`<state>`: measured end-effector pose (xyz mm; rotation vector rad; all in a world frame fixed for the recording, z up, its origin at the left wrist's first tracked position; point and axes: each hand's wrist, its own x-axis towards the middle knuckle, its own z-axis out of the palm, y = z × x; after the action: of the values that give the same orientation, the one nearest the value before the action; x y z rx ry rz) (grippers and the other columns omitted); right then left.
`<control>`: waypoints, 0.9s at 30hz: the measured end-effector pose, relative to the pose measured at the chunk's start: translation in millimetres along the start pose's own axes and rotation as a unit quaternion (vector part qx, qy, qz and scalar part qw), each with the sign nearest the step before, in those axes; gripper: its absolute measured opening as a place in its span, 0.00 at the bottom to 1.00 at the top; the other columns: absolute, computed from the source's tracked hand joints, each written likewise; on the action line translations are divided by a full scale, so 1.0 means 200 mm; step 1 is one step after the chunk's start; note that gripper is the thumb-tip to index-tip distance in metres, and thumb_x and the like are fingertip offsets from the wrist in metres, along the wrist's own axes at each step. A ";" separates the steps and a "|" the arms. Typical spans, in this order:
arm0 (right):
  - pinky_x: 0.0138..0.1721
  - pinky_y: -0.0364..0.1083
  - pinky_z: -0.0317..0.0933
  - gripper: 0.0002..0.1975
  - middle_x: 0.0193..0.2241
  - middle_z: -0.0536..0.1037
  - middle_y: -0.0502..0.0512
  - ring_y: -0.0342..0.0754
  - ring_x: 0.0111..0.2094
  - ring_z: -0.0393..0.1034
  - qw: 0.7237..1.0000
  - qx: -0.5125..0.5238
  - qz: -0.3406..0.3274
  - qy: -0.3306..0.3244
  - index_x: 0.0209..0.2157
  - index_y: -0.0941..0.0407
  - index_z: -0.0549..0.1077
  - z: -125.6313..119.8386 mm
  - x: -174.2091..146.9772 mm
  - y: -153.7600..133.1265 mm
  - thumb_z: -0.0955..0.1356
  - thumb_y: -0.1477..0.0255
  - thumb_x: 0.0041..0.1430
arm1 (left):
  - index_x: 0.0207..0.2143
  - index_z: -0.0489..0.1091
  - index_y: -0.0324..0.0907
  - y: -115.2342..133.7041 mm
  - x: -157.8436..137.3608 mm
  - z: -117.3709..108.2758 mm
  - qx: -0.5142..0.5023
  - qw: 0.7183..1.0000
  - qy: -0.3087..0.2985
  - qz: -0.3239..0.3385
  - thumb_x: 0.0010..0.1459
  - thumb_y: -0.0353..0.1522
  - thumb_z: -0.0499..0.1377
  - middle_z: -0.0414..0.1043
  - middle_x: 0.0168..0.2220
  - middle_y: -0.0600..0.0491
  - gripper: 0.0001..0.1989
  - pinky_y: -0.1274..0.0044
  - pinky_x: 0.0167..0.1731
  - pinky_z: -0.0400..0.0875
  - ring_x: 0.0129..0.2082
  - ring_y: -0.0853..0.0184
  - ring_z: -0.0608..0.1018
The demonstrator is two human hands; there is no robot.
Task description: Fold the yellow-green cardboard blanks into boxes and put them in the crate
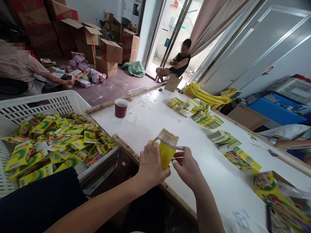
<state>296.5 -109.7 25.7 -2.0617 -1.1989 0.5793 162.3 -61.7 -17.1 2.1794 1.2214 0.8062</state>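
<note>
A thick stack of flat yellow cartons [167, 153] is held upright just above the near edge of the table, its pale edges fanned at the top. My left hand [151, 163] is wrapped around the stack from the left. At its right side, the fingers of my right hand [187, 165] pinch the edge; white covers sit on some fingertips. Left of my hands, a white plastic basket [80, 99] holds many filled yellow-green cartons [70, 142].
Bundles of flat cartons [207, 120] line the far side of the white table [145, 118]. A maroon mug [121, 108] stands near its left end. A printed yellow box [277, 194] is at the right. One person [181, 61] sits by the door; another [21, 64] reaches toward boxes on the floor.
</note>
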 end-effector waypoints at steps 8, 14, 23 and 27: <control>0.32 0.52 0.69 0.19 0.30 0.76 0.52 0.52 0.29 0.76 0.995 0.072 0.021 0.061 0.40 0.53 0.62 0.11 0.01 0.09 0.66 0.68 0.44 | 0.59 0.46 0.40 0.00 -0.02 0.00 0.056 0.997 0.011 0.046 0.46 0.34 0.62 0.55 0.60 0.34 0.40 0.53 0.52 0.63 0.59 0.45 0.64; 0.32 0.53 0.69 0.18 0.29 0.77 0.51 0.52 0.29 0.76 0.993 0.095 0.040 0.055 0.39 0.53 0.63 0.11 0.00 0.12 0.68 0.67 0.43 | 0.59 0.47 0.40 0.01 -0.02 -0.01 0.062 0.997 0.006 0.043 0.46 0.34 0.62 0.55 0.61 0.34 0.40 0.53 0.53 0.63 0.59 0.46 0.65; 0.35 0.53 0.70 0.13 0.29 0.80 0.55 0.52 0.31 0.76 0.980 0.174 0.070 -0.064 0.29 0.54 0.67 0.08 -0.01 0.20 0.69 0.64 0.41 | 0.58 0.48 0.41 0.00 -0.02 0.00 0.068 0.997 0.004 0.045 0.45 0.35 0.63 0.56 0.61 0.36 0.41 0.54 0.52 0.64 0.58 0.46 0.65; 0.33 0.51 0.70 0.12 0.28 0.80 0.54 0.51 0.30 0.75 0.983 0.165 0.073 -0.045 0.29 0.54 0.68 0.11 -0.02 0.19 0.67 0.65 0.41 | 0.58 0.48 0.39 0.00 -0.02 0.00 0.085 0.995 0.010 0.056 0.45 0.35 0.64 0.57 0.60 0.33 0.40 0.54 0.51 0.65 0.57 0.45 0.66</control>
<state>301.5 -120.0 -17.8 -1.8636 -0.9332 0.8856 160.7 -65.4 -17.7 2.3995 1.2274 0.7966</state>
